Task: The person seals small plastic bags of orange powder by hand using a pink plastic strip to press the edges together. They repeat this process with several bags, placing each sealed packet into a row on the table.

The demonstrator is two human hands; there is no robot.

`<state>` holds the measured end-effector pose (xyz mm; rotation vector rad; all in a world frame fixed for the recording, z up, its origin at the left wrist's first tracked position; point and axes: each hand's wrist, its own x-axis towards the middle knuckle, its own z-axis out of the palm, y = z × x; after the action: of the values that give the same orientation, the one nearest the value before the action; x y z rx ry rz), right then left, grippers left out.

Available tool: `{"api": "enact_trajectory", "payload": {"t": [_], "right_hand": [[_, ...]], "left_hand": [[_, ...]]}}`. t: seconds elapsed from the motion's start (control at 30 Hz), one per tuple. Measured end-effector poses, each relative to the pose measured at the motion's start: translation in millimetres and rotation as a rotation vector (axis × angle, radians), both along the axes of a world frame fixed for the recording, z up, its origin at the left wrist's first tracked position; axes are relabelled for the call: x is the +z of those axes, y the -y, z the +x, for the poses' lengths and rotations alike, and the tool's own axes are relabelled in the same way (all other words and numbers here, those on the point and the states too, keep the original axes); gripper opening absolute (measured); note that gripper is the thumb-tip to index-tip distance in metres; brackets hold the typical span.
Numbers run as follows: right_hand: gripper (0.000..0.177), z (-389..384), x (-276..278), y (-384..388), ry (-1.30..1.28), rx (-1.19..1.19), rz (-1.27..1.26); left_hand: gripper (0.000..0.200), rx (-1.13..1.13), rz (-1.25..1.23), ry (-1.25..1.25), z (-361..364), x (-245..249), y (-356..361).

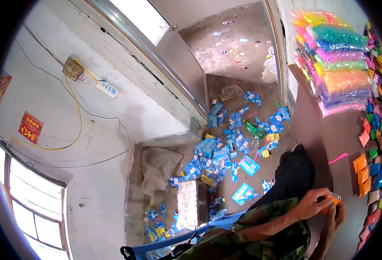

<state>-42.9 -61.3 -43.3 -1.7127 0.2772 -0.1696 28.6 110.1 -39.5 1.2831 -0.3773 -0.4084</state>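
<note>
A small orange packet [333, 199] with a clear end sits between my two hands at the table's edge. Bent fingers of my left hand [313, 203] pinch it from one side. My right hand [336, 216] closes on it from the other side, and part of the packet is hidden behind the fingers. Close by on the brown table [329, 130] lie similar orange packets [361, 173] in a short row. A pink plastic strip [338, 158] rests just beyond my hands.
Clear bags of coloured material [342, 60] are stacked on the table, beside many small coloured packets [377, 143]. Blue printed packaging [219, 158] litters the floor around a rough block [191, 203], a green bottle [253, 129] and a plastic bag [158, 169]. A door [182, 65] stands ajar.
</note>
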Motion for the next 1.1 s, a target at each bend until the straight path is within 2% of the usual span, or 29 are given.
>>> {"api": "enact_trajectory", "payload": {"t": [0.07, 0.17, 0.23, 0.33, 0.43, 0.57, 0.67, 0.73, 0.83, 1.0, 1.1], "right_hand": [[0.027, 1.1, 9.4, -13.9, 0.052, -0.035, 0.041], [0.031, -0.8, 14.2, -24.0, -0.019, -0.068, 0.105], [0.031, -3.2, 2.0, -14.2, -0.040, -0.040, 0.072], [0.031, -3.2, 4.5, -8.0, -0.020, 0.020, 0.020], [0.032, -4.1, 11.9, 11.5, -0.042, 0.161, -0.126], [0.034, -2.2, 43.5, 11.1, 0.007, 0.229, -0.254], [0.034, 3.4, 39.8, 16.9, 0.060, 0.247, -0.162], [0.035, 5.1, 30.9, 30.2, 0.064, 0.261, -0.199], [0.035, 7.0, 32.9, 42.5, 0.061, 0.308, -0.202], [0.035, 13.4, 37.5, 56.2, 0.072, 0.402, -0.183], [0.035, 13.2, 25.0, 61.7, 0.089, 0.352, -0.118]], "left_hand": [[0.024, 0.012, -0.001, -0.006, -0.1, -1.1, 0.8], [0.024, 0.032, -0.024, -0.037, 0.8, -4.6, 2.1], [0.024, 0.008, -0.021, -0.046, -0.6, 1.7, -1.0], [0.025, 0.097, -0.025, 0.105, -3.1, 11.5, -1.0], [0.027, -0.087, 0.115, 0.049, 6.5, 4.6, -4.2], [0.027, -0.077, 0.027, 0.016, 5.2, 8.3, 1.6], [0.024, -0.022, 0.012, 0.063, 4.6, 19.9, 5.6], [0.022, 0.023, 0.015, 0.137, 3.4, 24.1, 10.9], [0.019, -0.079, 0.035, 0.192, 10.6, 19.8, 16.0], [0.018, -0.104, 0.068, 0.119, 12.0, 35.1, 18.4], [0.018, -0.040, 0.075, 0.154, 12.1, 32.9, 24.9]]}}
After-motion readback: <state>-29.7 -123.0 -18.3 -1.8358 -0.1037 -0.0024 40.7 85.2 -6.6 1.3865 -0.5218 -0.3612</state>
